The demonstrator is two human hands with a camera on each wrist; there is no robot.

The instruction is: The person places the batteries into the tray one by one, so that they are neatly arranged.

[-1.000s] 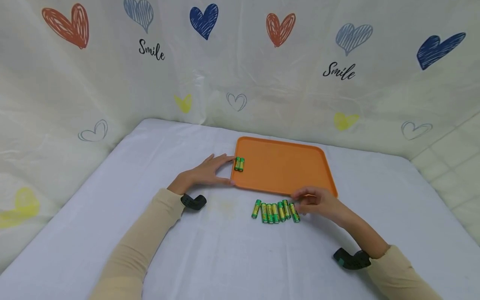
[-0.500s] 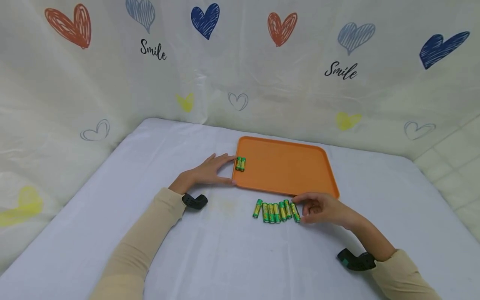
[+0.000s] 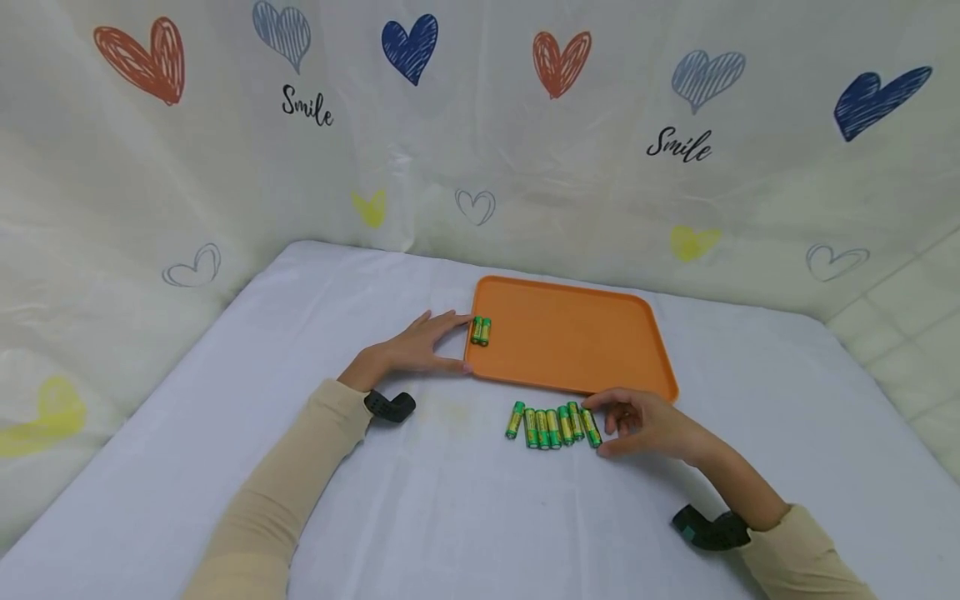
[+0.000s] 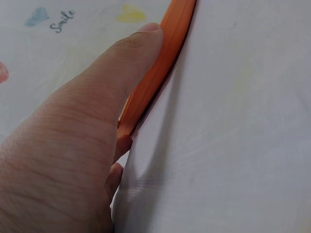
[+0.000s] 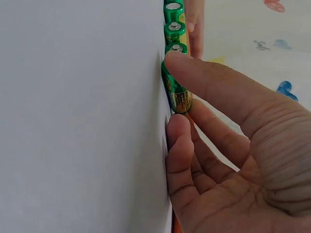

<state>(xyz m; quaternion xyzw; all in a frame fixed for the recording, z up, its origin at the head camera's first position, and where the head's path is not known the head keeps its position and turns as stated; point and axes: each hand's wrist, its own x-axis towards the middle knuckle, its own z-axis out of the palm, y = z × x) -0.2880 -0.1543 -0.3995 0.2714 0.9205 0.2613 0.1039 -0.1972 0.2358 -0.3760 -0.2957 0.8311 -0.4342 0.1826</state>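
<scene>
My right hand pinches the rightmost green-and-yellow battery by its ends, thumb at the near end and index finger at the far end; its other fingers curl inward. This battery lies on the cloth in the right wrist view. To its left runs an uneven row of several similar batteries. My left hand rests at the left edge of an orange tray, thumb and index finger spread along the rim. Two batteries lie side by side in the tray at that edge.
A white cloth covers the table under the tray and batteries. Behind it hangs a pale curtain printed with hearts. Black devices sit on the left wrist and right wrist.
My right hand has come down and nearer, from hovering beside the row with fingers bunched to thumb and index finger at the rightmost battery's ends. My left hand stays at the tray.
</scene>
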